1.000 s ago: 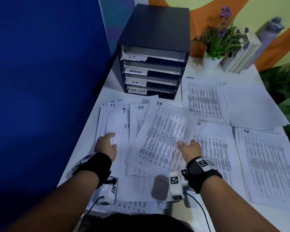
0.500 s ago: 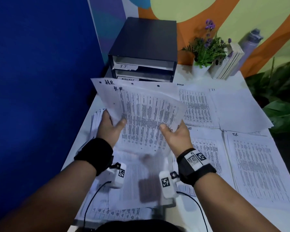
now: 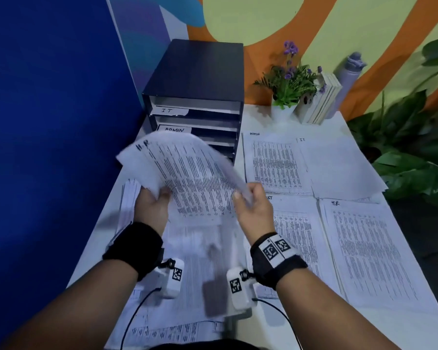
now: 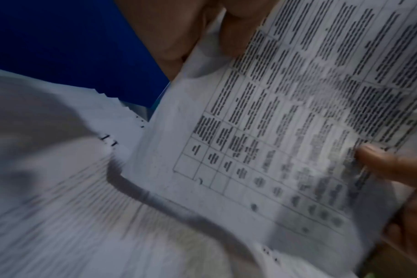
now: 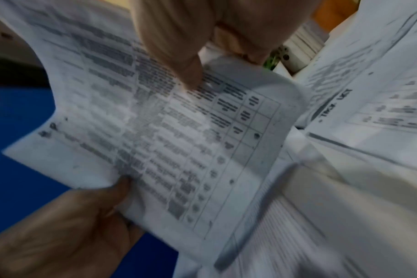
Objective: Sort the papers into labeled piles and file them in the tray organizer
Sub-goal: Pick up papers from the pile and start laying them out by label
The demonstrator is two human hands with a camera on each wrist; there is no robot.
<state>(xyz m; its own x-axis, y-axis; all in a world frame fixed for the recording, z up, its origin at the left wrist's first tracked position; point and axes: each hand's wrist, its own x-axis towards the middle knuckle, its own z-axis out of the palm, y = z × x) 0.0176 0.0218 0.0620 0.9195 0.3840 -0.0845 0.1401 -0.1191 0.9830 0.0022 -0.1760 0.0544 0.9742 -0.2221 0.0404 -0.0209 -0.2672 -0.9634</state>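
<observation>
Both hands pinch the H.R. sheets aloft mid-frame, left hand and right hand at the lower corners, and I reckon that flopping, loosely gripped paper could slip onto the unsorted heap below.

Head view: from above, facing forward and down across the table toward the wall. Left wrist view: close, looking along the left hand. Right wrist view: close, along the right hand. All three share the held sheets.
</observation>
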